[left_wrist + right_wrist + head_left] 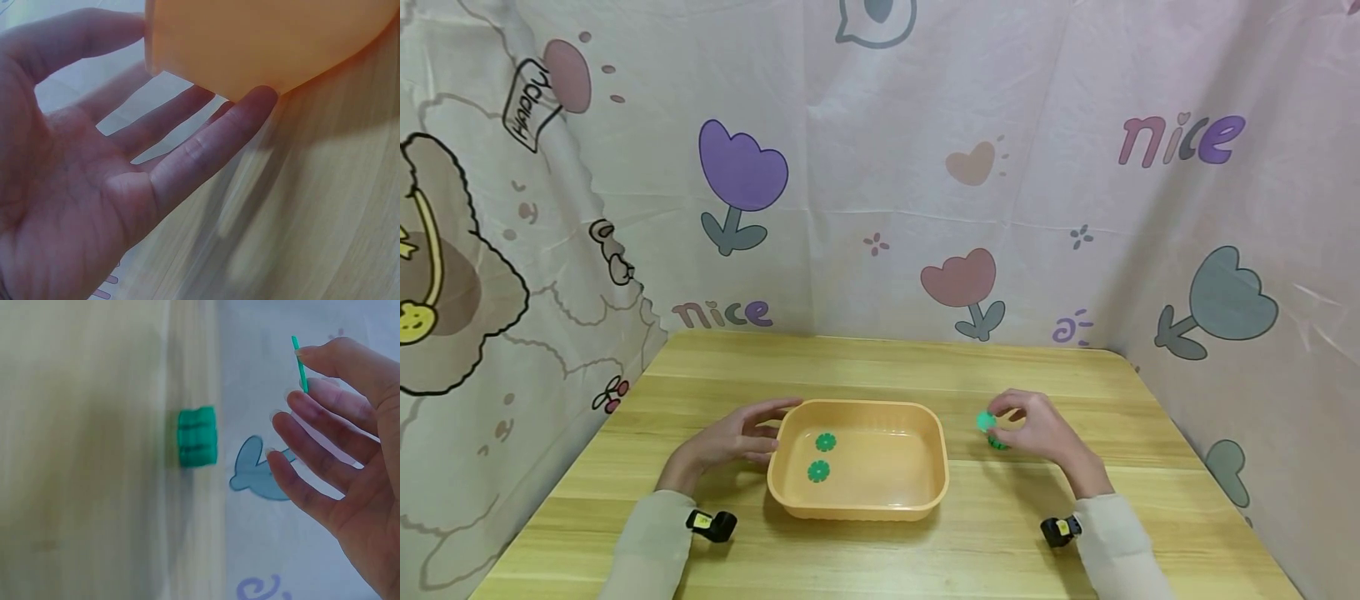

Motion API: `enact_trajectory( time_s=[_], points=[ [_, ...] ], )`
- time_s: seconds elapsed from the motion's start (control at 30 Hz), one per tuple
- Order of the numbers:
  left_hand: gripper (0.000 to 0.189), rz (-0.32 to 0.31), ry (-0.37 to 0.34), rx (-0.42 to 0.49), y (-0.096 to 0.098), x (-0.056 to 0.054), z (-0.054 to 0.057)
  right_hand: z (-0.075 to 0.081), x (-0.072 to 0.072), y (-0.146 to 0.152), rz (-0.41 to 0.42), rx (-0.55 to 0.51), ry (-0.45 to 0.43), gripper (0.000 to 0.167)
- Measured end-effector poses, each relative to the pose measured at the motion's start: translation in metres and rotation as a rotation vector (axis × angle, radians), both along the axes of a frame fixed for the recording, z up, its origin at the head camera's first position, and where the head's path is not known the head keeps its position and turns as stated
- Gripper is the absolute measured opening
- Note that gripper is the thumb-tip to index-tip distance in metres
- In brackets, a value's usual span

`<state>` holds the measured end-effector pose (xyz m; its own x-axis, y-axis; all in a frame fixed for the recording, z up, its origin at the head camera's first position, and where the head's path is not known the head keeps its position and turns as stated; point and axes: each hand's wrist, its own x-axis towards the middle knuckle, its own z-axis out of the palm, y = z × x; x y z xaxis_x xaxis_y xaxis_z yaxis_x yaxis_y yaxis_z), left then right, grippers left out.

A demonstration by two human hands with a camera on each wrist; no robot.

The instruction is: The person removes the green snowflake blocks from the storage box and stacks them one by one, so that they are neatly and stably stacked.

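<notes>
A green notched plastic disc [300, 365], seen edge-on in the right wrist view, is pinched between the thumb and fingertips of my right hand [1037, 425]. Just below that hand, a short stack of similar green discs [197, 437] stands on the table, partly hidden in the head view. My left hand [741, 437] touches the left end of a yellow-orange plastic tray [857, 510], its fingers fairly straight against the outer wall [250, 44]. Inside the tray's left half lie two green discs, the rear one [826, 442] and the front one [818, 472], apart from each other.
The light wooden table [880, 367] runs back to a printed curtain [850, 183], which also closes off the left and right sides. Each wrist carries a small black camera, the left [711, 525] and the right [1060, 531].
</notes>
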<state>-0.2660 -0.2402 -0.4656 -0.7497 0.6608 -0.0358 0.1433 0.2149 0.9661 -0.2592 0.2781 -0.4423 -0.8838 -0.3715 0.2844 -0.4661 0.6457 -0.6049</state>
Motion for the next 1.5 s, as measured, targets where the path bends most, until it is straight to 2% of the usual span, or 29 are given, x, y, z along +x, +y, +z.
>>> enact_trajectory(
  time_s=[0.53,0.8,1.2,1.5],
  points=[
    [0.072,-0.02,-0.003,0.032,0.001,-0.001,-0.002,-0.019,-0.006,0.024,-0.017,-0.003,-0.096,0.019],
    [0.073,-0.013,-0.003,0.019,0.001,-0.001,-0.003,-0.026,-0.009,0.031,0.019,-0.016,-0.141,0.017],
    [0.073,-0.015,-0.008,0.028,0.001,-0.001,-0.003,-0.028,-0.011,0.033,0.052,-0.015,-0.154,0.016],
    [0.073,-0.008,-0.013,0.02,0.0,-0.001,-0.001,-0.028,-0.013,0.033,0.02,0.016,-0.185,0.019]
  ],
)
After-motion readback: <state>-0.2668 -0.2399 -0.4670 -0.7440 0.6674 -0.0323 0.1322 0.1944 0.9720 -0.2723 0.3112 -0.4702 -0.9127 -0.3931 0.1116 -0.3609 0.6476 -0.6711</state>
